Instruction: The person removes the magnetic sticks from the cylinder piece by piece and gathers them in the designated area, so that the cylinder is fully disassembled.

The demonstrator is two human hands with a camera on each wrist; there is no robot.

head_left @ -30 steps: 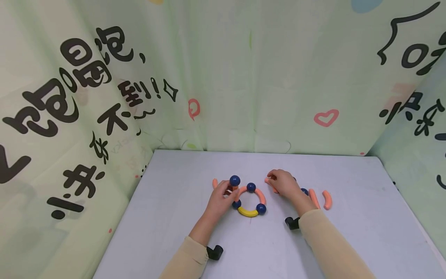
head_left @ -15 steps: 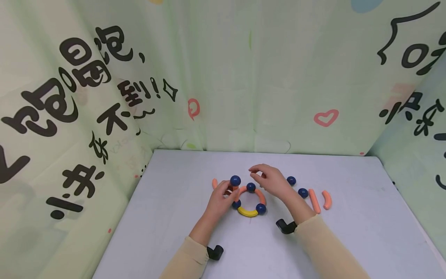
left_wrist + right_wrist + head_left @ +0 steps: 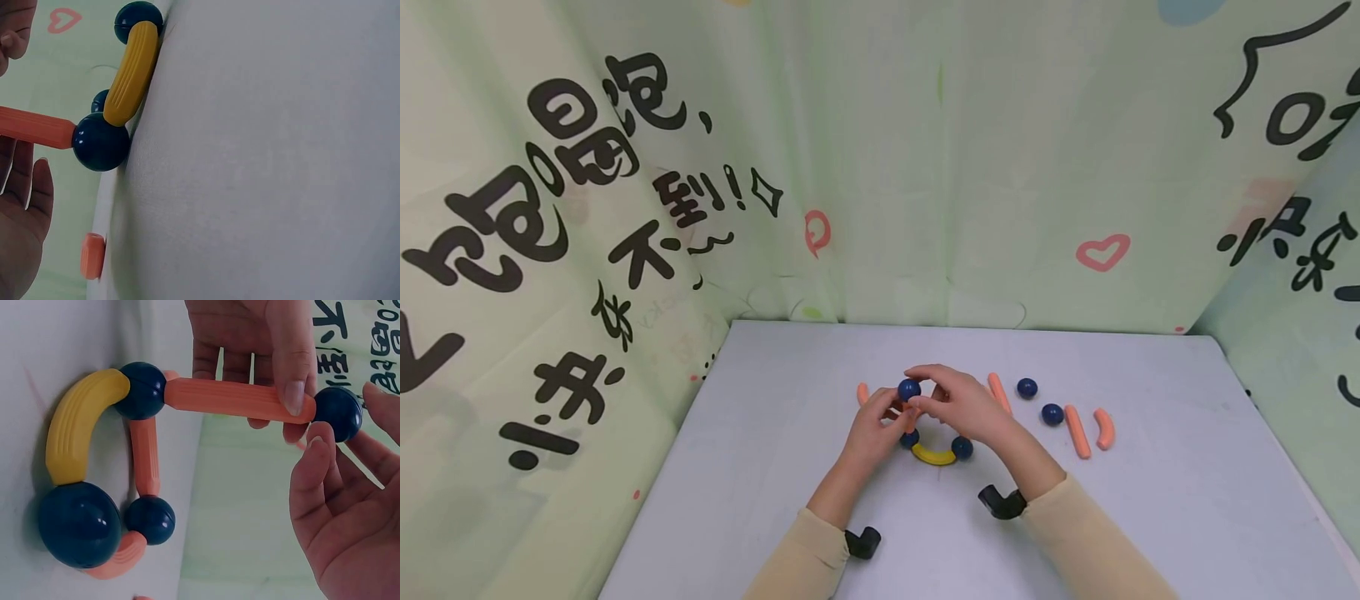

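Note:
An orange-pink rod [image 3: 231,399] stands upright on a blue ball at a corner of a small ring. My left hand [image 3: 872,429] pinches this rod near its upper end. On the rod's top sits another blue ball [image 3: 909,389], and my right hand [image 3: 958,400] has its thumb and fingers around it. The ring lies on the table, made of a curved yellow piece [image 3: 934,455], orange-pink curved pieces [image 3: 147,456] and blue balls [image 3: 80,524]. In the head view my right hand covers the ring's far side.
Right of the ring lie two loose blue balls [image 3: 1027,388], straight orange-pink rods [image 3: 1077,432] and a curved piece [image 3: 1104,429]. Another orange-pink piece [image 3: 862,393] lies behind my left hand. A printed curtain [image 3: 985,167] surrounds the white table [image 3: 1150,517].
My right hand has left a loose orange-pink rod, moved left over the ring and come to the blue ball atop the upright rod. My left hand has stayed in place, holding the rod.

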